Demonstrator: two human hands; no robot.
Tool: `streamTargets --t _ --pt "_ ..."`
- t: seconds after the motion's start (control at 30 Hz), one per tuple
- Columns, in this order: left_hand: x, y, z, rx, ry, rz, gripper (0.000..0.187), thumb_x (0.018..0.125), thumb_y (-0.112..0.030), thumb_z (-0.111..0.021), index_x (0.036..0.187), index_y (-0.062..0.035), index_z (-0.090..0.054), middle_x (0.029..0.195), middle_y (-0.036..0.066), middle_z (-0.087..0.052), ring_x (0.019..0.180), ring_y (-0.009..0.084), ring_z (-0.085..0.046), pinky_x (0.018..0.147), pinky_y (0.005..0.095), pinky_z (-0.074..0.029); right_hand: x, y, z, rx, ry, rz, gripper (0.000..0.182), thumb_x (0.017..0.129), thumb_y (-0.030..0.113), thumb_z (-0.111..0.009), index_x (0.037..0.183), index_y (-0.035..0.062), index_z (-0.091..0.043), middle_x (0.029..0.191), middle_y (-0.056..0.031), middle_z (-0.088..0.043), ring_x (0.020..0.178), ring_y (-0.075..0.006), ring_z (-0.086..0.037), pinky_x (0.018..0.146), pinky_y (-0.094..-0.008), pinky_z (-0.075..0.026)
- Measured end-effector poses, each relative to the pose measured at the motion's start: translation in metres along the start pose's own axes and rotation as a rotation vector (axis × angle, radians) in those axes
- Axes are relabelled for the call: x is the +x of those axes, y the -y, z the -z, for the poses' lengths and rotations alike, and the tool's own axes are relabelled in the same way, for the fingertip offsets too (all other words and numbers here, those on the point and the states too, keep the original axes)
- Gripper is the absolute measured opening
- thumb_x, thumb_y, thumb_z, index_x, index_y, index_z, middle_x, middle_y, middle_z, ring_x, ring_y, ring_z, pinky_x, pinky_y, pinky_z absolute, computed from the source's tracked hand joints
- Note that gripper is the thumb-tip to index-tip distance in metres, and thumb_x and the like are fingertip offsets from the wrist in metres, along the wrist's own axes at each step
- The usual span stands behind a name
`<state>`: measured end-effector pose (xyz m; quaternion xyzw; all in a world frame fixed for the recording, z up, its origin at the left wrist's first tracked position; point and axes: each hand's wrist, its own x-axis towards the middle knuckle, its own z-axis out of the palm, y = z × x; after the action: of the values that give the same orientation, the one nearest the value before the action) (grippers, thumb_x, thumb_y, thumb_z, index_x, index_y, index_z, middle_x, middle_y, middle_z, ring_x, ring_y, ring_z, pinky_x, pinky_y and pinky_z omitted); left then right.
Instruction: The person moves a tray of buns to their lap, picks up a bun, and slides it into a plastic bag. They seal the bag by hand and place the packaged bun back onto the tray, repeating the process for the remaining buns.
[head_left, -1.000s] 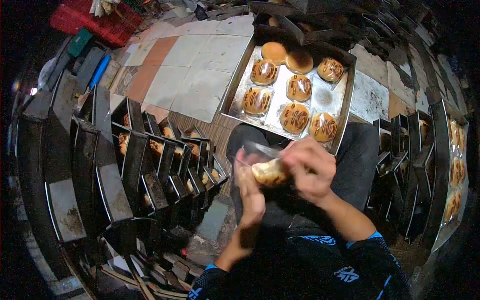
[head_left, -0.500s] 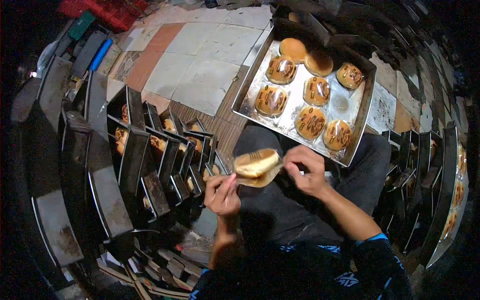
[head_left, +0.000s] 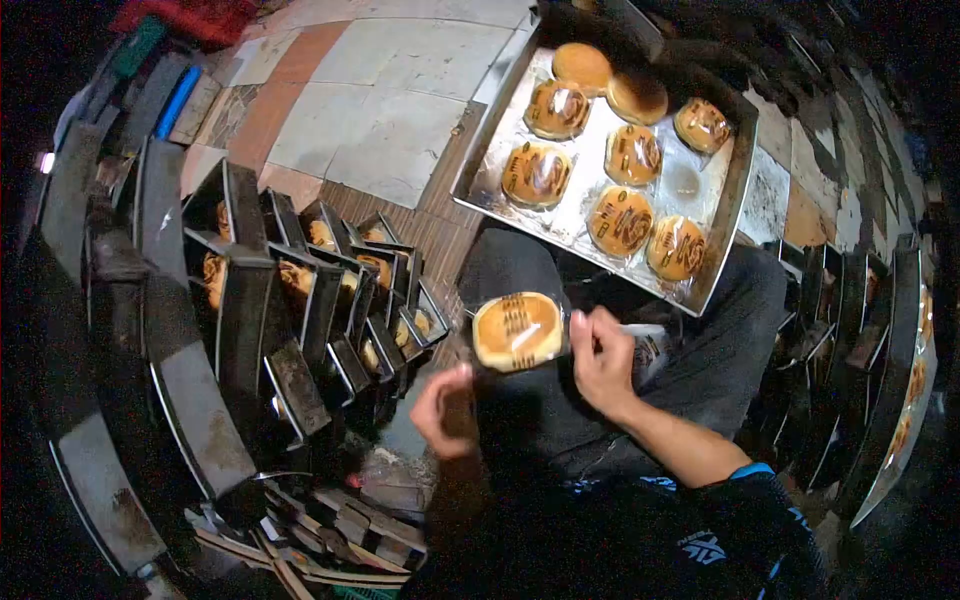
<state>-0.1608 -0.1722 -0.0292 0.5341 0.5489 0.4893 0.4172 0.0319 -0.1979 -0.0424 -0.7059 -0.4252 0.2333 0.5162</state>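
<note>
The right hand pinches the edge of a wrapped bun just left of its grip. The left hand, below-left of the bun, is blurred; I cannot tell its grip. Light fingertip pressure should avoid denting.

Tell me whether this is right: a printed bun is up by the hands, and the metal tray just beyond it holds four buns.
Not quite; the count is wrong. The head view shows the metal tray just beyond it holding eight buns, not four. The printed bun is up by the left hand and right hand, as you said.
</note>
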Motion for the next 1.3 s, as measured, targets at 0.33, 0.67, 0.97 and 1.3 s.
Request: streamTargets --t 0.33,0.67,0.97,1.3 --pt "0.015 -0.063 -0.003 0.191 -0.027 0.093 0.02 0.083 -0.013 -0.071 0.085 0.0049 -0.064 0.067 0.002 -0.06 0.057 0.006 -0.05 0.052 0.0209 -0.039 0.035 0.053 0.051 -0.076 0.432 0.38 0.036 0.069 0.015 -0.078 0.103 0.0095 -0.066 0.099 -0.0117 -0.066 0.089 -0.0263 -0.063 0.078 -0.0383 -0.046" --pt "0.043 -0.042 -0.092 0.021 0.414 0.067 0.015 0.088 -0.017 -0.064 0.095 -0.0043 -0.065 0.08 -0.001 -0.06 0.068 0.0048 -0.05 0.06 0.0204 -0.043 0.108 -0.004 0.102 0.127 0.163 -0.588 0.053 0.08 0.041 -0.072 0.113 0.0035 -0.057 0.094 -0.007 -0.062 0.084 -0.0137 -0.057 0.074 -0.0286 -0.048" --pt "-0.009 0.009 -0.183 0.328 0.937 -0.233 0.017 0.083 -0.018 -0.064 0.094 -0.0051 -0.063 0.082 0.013 -0.062 0.081 0.0315 -0.061 0.074 0.0407 -0.046 0.051 -0.04 0.178 -0.281 0.1 0.158 0.021 0.081 0.009 -0.065 0.101 0.0005 -0.064 0.089 -0.0171 -0.066 0.082 -0.0329 -0.064 0.075 -0.0373 -0.05" --pt "0.025 -0.012 -0.145 0.072 0.94 -0.334 0.02 0.082 -0.01 -0.069 0.099 0.0003 -0.063 0.081 0.007 -0.063 0.07 0.0164 -0.061 0.067 0.0287 -0.049 0.026 0.002 0.179 -0.069 -0.206 0.158 0.009 0.079 -0.003 -0.067 0.087 -0.0007 -0.07 0.082 -0.0121 -0.068 0.073 -0.0202 -0.065 0.068 -0.0281 -0.051"
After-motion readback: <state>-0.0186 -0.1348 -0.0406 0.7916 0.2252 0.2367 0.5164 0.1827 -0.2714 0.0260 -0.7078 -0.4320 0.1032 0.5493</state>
